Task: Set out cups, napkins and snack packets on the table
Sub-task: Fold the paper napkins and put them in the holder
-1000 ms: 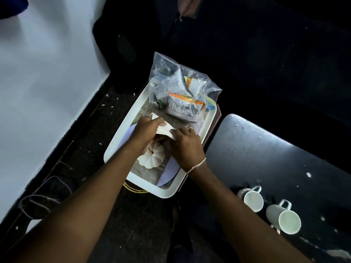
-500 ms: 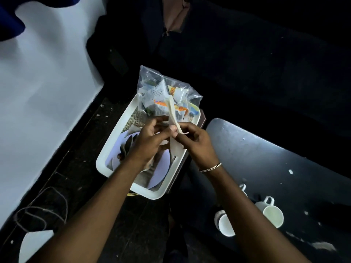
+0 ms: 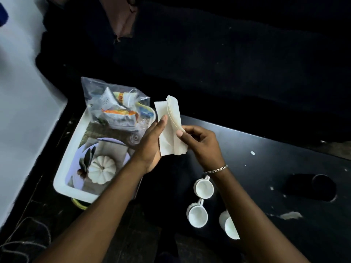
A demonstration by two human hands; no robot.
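Observation:
A stack of white napkins (image 3: 171, 128) stands upright between both hands, above the left end of the black table (image 3: 266, 168). My left hand (image 3: 152, 147) cradles the stack from the left with its thumb on the front sheet. My right hand (image 3: 197, 143) pinches the stack's right edge. A clear bag of snack packets (image 3: 115, 109) lies at the far end of a white tray (image 3: 64, 173). Three white cups (image 3: 204, 187) lie on their sides on the table near my right forearm, one partly hidden by it.
The tray also holds a white pumpkin ornament (image 3: 101, 168) on a plate and burlap cloth. A round hole (image 3: 322, 188) is cut in the table at the right. A white wall (image 3: 22, 101) rises at the left, with cables (image 3: 22, 242) on the dark floor.
Both hands lifted the napkin stack out of the tray and carried it right, over the table edge. The view shifted right, bringing a third cup into sight.

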